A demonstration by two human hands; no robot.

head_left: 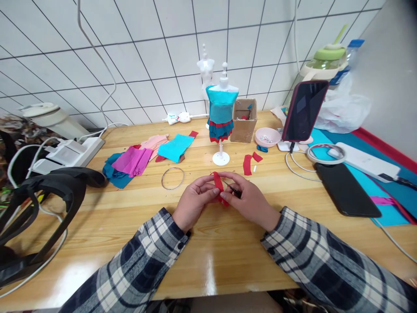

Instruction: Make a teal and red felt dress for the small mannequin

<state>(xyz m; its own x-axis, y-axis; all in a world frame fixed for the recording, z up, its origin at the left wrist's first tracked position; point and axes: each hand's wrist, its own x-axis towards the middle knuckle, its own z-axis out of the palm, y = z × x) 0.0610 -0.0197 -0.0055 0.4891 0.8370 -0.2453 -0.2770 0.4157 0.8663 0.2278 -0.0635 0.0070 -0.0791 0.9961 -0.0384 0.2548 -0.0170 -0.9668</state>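
Note:
Low over the middle of the table, my left hand [198,198] pinches a narrow strip of red fabric [218,181] between thumb and fingers. My right hand [249,198] is closed on the same strip from the other side. Tucked in its palm is a small dark-handled tool with a thin metal tip [235,191], maybe small scissors; its kind is partly hidden by my fingers. Behind my hands stands a miniature dress form [223,104] in a turquoise top with a ruffled teal and red hem. Red fabric scraps [247,165] lie to the right.
A metal ring [173,178] and several fabric pieces [176,148] lie left. A second dress form [205,69], a cardboard box [244,124] and a pink bowl [267,137] stand behind. A propped phone [305,111], a black phone [347,189] and cables are right; a black headset [61,200] is left.

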